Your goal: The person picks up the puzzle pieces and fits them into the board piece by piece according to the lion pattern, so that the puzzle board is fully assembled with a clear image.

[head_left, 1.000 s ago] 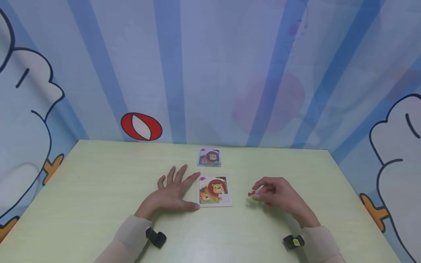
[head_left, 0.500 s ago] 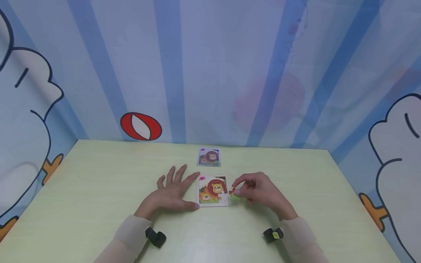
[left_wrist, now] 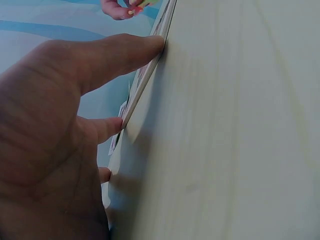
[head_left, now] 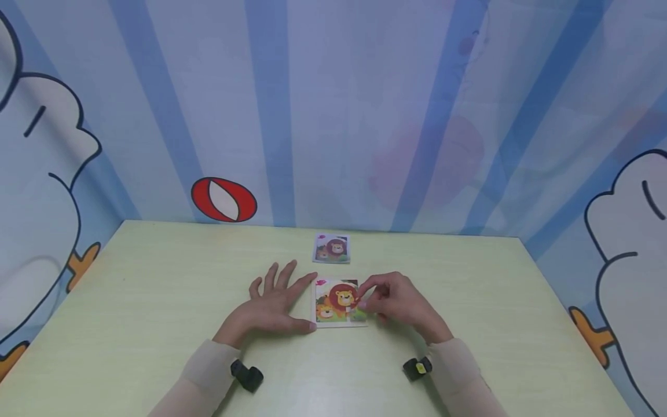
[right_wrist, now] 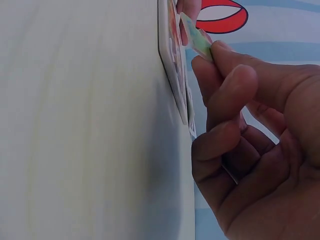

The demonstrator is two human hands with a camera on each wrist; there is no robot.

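Observation:
A lion jigsaw puzzle in a white frame lies flat on the table, with a pale gap at its lower right. My left hand spreads along its left side, thumb and index fingertip at the frame's corners. Between thumb and index finger, my right hand pinches a green puzzle piece by its edge. In the right wrist view that piece is tilted just above the puzzle, and its other fingers are curled. The head view shows it overlapping the puzzle's lower right part.
Behind the puzzle lies a smaller card with the same lion picture. The pale wooden table ends at a blue striped cloth backdrop with cartoon prints. Each wrist carries a small black camera.
My right hand has moved left with the puzzle piece, from beside the puzzle to over its lower right. The left hand has stayed in place.

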